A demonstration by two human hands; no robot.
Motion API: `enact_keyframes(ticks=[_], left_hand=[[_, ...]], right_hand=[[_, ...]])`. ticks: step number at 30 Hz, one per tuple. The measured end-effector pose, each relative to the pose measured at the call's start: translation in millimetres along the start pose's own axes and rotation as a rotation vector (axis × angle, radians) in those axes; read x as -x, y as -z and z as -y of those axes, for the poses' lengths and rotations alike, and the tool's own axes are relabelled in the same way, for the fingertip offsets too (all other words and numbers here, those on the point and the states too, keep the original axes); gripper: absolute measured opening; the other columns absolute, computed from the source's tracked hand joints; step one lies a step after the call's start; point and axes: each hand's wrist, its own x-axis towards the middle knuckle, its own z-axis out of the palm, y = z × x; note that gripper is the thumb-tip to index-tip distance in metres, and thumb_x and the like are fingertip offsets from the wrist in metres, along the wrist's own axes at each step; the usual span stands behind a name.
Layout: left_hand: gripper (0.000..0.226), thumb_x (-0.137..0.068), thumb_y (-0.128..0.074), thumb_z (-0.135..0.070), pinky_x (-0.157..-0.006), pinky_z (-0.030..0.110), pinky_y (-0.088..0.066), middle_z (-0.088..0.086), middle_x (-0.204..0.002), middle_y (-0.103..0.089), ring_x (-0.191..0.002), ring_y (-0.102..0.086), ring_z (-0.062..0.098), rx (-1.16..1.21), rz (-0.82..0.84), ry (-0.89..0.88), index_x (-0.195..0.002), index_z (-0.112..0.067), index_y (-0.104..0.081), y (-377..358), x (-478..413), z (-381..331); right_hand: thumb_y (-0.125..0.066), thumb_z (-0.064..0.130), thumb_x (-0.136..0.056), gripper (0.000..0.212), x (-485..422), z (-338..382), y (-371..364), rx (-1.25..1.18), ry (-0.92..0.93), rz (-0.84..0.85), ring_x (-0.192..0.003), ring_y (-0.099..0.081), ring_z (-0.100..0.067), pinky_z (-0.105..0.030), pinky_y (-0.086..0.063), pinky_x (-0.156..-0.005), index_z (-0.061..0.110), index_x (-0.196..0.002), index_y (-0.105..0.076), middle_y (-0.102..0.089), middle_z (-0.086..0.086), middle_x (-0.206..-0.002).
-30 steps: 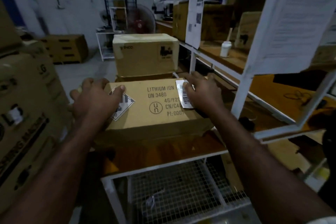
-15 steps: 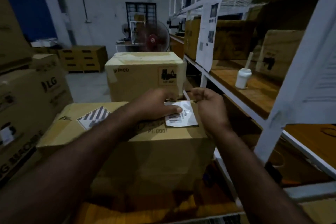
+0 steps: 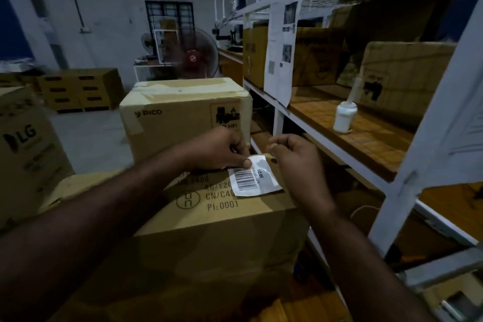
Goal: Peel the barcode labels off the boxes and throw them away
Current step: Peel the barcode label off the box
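A brown cardboard box (image 3: 209, 232) printed with black text stands right in front of me. A white barcode label (image 3: 254, 178) lies on its top near the far right edge. My left hand (image 3: 222, 150) reaches across the box and pinches the label's far left corner between thumb and fingers. My right hand (image 3: 295, 159) hovers at the label's right side, fingers curled, thumb and forefinger near its top right corner; whether it touches the label is unclear.
A taller taped box (image 3: 183, 112) stands behind the near one. White metal shelving (image 3: 282, 117) runs along the right with wooden boards, boxes and a white bottle (image 3: 345, 116). A large LG carton (image 3: 23, 149) sits left. A red fan (image 3: 194, 59) stands at the back.
My left hand left the box's left side, crossed over and took the label's corner. My right hand lifted off the label. The view tilted up and came closer.
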Motion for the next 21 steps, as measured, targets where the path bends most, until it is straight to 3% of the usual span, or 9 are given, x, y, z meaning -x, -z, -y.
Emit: enact_keyframes(ticks=[3,7,12,16,18,21], left_hand=[[0.009,-0.087,-0.071,-0.028,-0.060,0.019,-0.052,-0.003,-0.087,-0.075,-0.076,-0.071,0.005,0.118,0.017,0.017,-0.093,-0.020,-0.072,-1,-3,7],[0.010,-0.089,-0.071,-0.023,-0.056,0.018,-0.052,0.000,-0.083,-0.076,-0.070,-0.072,0.006,0.228,0.001,0.044,-0.091,-0.014,-0.073,-5,-5,10],[0.012,-0.090,-0.069,-0.019,-0.054,0.018,-0.051,0.004,-0.088,-0.075,-0.073,-0.072,0.010,0.329,-0.030,0.072,-0.095,-0.009,-0.072,-7,-5,16],[0.010,-0.092,-0.066,-0.018,-0.054,0.018,-0.049,0.005,-0.089,-0.074,-0.072,-0.070,0.009,0.343,-0.044,0.071,-0.096,-0.010,-0.070,-7,-6,22],[0.010,-0.093,-0.064,-0.018,-0.057,0.021,-0.050,0.007,-0.092,-0.073,-0.076,-0.069,0.012,0.341,-0.049,0.061,-0.096,-0.009,-0.070,-8,-8,25],[0.008,-0.092,-0.066,-0.015,-0.063,0.023,-0.051,0.008,-0.094,-0.072,-0.080,-0.067,0.014,0.365,-0.064,0.032,-0.096,-0.009,-0.069,-7,-10,28]], right_hand=[[-0.057,0.018,-0.095,0.017,3,3,-2,0.042,0.023,-0.021,-0.085,-0.065,-0.013,-0.035,-0.056,-0.072,0.029,-0.087,-0.067,-0.068,0.006,-0.088],[-0.057,0.019,-0.094,0.014,4,4,-5,0.082,0.038,-0.014,-0.083,-0.069,-0.011,-0.037,-0.059,-0.074,0.021,-0.094,-0.071,-0.070,0.005,-0.090],[-0.053,0.016,-0.097,0.019,-3,7,-8,0.190,-0.052,0.080,-0.084,-0.069,-0.017,-0.045,-0.061,-0.073,0.023,-0.107,-0.068,-0.067,0.004,-0.099],[-0.057,0.022,-0.096,0.041,-12,8,-13,0.565,0.076,0.254,-0.075,-0.060,-0.003,-0.025,-0.054,-0.060,0.025,-0.137,-0.054,-0.061,0.004,-0.121],[-0.062,0.027,-0.094,0.042,-19,5,-18,0.622,0.106,0.282,-0.079,-0.056,-0.001,-0.022,-0.052,-0.063,0.022,-0.135,-0.055,-0.061,0.003,-0.118],[-0.065,0.032,-0.091,0.029,-32,1,-25,0.623,0.054,0.311,-0.093,-0.063,-0.016,-0.035,-0.055,-0.071,0.023,-0.118,-0.068,-0.068,-0.001,-0.108]])
